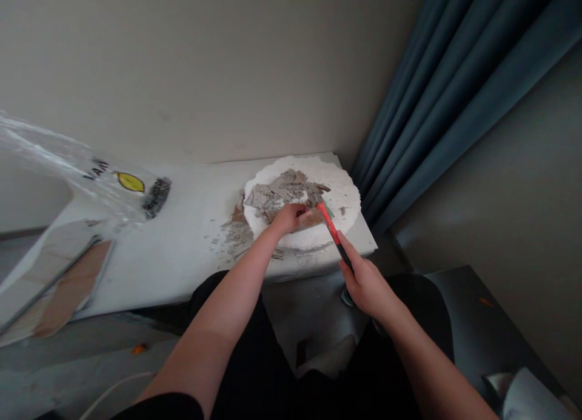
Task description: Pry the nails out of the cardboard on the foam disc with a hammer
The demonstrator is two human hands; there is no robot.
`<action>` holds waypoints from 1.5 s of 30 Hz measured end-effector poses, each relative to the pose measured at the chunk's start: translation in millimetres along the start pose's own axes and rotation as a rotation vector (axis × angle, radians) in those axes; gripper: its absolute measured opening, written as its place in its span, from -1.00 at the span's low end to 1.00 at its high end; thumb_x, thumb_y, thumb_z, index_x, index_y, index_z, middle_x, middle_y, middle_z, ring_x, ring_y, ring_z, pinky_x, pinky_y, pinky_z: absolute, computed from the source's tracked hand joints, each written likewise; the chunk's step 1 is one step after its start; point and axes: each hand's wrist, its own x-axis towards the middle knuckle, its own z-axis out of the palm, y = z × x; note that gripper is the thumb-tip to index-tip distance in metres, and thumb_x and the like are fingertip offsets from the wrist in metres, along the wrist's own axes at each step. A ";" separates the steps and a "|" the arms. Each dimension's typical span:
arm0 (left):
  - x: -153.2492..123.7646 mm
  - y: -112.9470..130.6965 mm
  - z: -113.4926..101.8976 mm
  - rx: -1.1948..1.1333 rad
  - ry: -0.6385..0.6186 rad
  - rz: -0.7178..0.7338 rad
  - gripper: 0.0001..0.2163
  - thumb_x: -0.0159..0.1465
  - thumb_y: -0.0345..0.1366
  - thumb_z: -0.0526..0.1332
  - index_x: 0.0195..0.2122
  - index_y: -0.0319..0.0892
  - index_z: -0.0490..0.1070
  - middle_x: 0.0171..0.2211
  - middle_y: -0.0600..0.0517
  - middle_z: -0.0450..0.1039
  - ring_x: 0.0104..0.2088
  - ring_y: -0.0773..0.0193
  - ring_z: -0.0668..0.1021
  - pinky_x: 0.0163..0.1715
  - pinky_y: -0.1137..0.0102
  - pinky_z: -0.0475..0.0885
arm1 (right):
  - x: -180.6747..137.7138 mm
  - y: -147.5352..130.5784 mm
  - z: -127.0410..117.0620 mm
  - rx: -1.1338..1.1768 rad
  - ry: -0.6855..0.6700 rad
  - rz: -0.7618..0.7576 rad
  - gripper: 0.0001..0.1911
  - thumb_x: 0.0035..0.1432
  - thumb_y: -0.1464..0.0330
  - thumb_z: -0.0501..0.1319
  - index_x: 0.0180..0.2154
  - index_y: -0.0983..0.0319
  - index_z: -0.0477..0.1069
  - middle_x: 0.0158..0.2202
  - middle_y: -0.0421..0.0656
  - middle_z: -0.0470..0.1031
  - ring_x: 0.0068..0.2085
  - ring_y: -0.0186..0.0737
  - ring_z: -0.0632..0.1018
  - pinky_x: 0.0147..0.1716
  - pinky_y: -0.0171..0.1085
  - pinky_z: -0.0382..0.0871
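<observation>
My right hand [366, 283] is closed around the black grip of a red-handled hammer [329, 223]. The hammer's head rests among grey broken pieces [282, 193] piled on a round white foam disc [343, 196]. My left hand [290, 217] reaches onto the near side of the disc with its fingers curled on a piece of the grey debris beside the hammer head. The disc lies at the right end of a low white board [182, 250].
Grey and brown crumbs [234, 232] are scattered on the board left of the disc. A clear plastic bag [91, 177] lies at the far left. Flat panels [59, 280] lean at the left edge. A blue curtain [436, 105] hangs right behind.
</observation>
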 end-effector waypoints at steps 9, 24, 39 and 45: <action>-1.4 1.8 -1.4 -0.011 -0.012 -0.028 -0.62 0.30 0.00 0.12 -0.43 -0.21 0.49 -0.51 -0.01 0.48 -0.47 0.25 0.40 -0.39 0.34 0.18 | 1.3 -0.3 -2.5 -0.009 0.018 0.006 -0.30 0.42 0.35 -0.01 0.50 0.15 -0.14 -0.02 0.04 0.62 -0.05 0.12 0.64 -0.07 -0.05 0.48; -0.1 -2.5 2.7 0.024 -0.006 -0.053 -0.61 0.27 0.03 0.13 -0.38 -0.22 0.52 -0.45 -0.09 0.54 -0.44 0.20 0.43 -0.39 0.34 0.20 | 4.3 2.6 1.5 -0.034 -0.034 0.031 -0.29 0.41 0.38 -0.01 0.50 0.18 -0.16 -0.05 0.08 0.63 -0.05 0.15 0.64 -0.06 -0.02 0.46; -1.8 -3.4 4.8 -0.117 0.020 -0.124 -0.75 0.11 -0.24 0.27 -0.21 -0.22 0.44 -0.45 0.07 0.44 -0.47 0.31 0.40 -0.41 0.39 0.27 | 7.0 2.1 2.3 -0.010 -0.009 0.031 -0.30 0.42 0.37 -0.01 0.50 0.16 -0.15 0.02 0.10 0.59 -0.01 0.15 0.62 -0.05 -0.05 0.45; -1.4 -4.4 5.3 -0.109 0.040 -0.123 -0.84 0.09 -0.30 0.26 -0.29 -0.18 0.40 -0.47 0.09 0.41 -0.46 0.30 0.41 -0.39 0.37 0.28 | 6.7 2.8 3.2 -0.099 -0.063 0.051 -0.28 0.42 0.38 -0.01 0.50 0.15 -0.18 -0.12 0.05 0.64 -0.13 0.14 0.65 -0.14 -0.07 0.45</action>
